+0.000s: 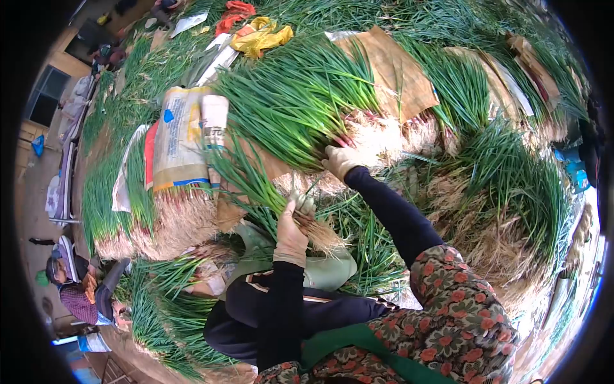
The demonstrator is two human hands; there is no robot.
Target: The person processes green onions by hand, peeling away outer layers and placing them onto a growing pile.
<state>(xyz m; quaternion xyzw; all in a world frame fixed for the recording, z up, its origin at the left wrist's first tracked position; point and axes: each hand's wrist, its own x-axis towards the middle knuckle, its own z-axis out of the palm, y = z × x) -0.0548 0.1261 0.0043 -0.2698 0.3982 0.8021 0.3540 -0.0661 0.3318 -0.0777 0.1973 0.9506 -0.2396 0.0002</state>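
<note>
My left hand [292,238], in a pale glove, is closed around a small bunch of green onions [272,192]. Their green leaves point up and left, and the pale stringy roots [325,235] hang out to the right of my hand. My right hand [342,161], also gloved, reaches to the front of a large heap of green onions [294,96]. Its fingers are bent onto the reddish stem bases, partly hidden among them. Beside that hand lies the heap's thick mass of whitish roots [374,137].
Sacks [182,137] cover onion bundles at left, and brown paper [393,67] lies over the heap. More onions with tangled roots [492,237] are piled at right. A yellow bag [261,37] lies at the back. Another person [83,291] sits at far left.
</note>
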